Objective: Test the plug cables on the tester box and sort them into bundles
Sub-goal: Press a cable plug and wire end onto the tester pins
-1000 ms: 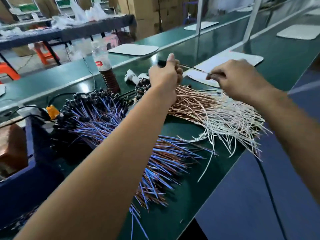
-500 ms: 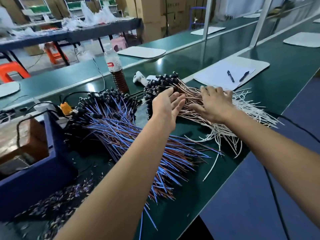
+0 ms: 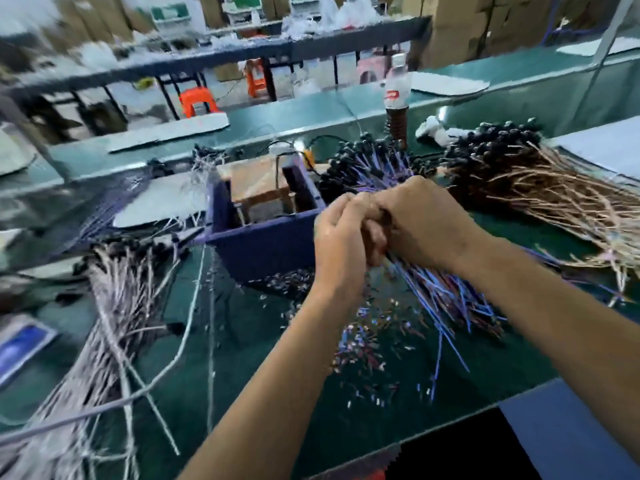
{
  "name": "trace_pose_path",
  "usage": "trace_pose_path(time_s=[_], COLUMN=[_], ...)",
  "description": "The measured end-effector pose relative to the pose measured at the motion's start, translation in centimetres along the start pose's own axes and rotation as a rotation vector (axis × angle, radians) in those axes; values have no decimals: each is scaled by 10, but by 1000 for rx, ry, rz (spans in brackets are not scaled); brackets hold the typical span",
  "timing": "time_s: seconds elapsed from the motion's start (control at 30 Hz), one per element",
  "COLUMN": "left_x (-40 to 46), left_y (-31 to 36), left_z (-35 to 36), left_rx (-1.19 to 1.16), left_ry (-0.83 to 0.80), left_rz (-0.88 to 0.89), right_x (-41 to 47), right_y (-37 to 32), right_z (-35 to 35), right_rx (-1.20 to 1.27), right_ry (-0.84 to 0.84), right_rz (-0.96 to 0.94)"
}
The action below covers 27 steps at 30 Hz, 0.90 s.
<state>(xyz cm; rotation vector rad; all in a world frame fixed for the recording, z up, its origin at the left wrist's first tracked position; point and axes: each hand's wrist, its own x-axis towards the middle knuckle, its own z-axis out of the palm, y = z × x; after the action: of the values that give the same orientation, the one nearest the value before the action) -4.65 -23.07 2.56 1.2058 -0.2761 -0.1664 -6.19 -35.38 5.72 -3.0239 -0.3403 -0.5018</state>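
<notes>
Both hands meet over the pile of blue-and-brown plug cables (image 3: 450, 296) in the middle of the green bench. My left hand (image 3: 341, 244) and my right hand (image 3: 420, 220) are curled together round a few cables from that pile, fingers interlocked at the grip. Just left of the hands stands the dark blue tester box (image 3: 263, 237) with a wooden block inside. A bundle of brown-and-white cables with black plugs (image 3: 540, 188) lies to the right. Another bundle of pale cables (image 3: 114, 306) lies at the left. The view is blurred.
Small cut wire bits (image 3: 374, 344) are scattered on the bench below the hands. A drink bottle (image 3: 396, 105) stands behind the blue pile. A white sheet (image 3: 602, 150) lies at far right. The bench's front edge (image 3: 450, 424) runs below my forearms.
The view has swung left. Both hands left the brown-and-white bundle, moved to the blue cable pile beside the box, and closed together on some cables.
</notes>
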Motion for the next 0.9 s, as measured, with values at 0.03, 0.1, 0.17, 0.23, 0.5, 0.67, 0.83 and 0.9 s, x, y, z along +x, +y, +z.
trace_pose_path(time_s=[0.03,0.1,0.17,0.23,0.5,0.67,0.83,0.9], left_x=[-8,-20,-30,-42,-16,15,24,20], left_y=[7,22,36,52,83,90,93,93], left_z=[-28,-80,-128,-175,-267,-284,-281,-280], left_rx=[35,141,296,472,1271,1442,1364,1253], left_ry=[2,-42,-121,-157,355,290,29,-79], left_rz=[-13,-89,-174,-285,-223,-154,-243,-298], right_x=[9,24,33,40,82,100,97,97], right_y=[-21,-60,-94,-131,-236,-242,-237,-235], right_z=[4,13,26,46,98,109,103,98], right_rx=[24,102,147,169,350,441,412,400], right_ry=[-44,-171,-289,-378,-358,-472,-470,-387], right_rz=[-55,-144,-192,-191,-89,-105,-205,-183])
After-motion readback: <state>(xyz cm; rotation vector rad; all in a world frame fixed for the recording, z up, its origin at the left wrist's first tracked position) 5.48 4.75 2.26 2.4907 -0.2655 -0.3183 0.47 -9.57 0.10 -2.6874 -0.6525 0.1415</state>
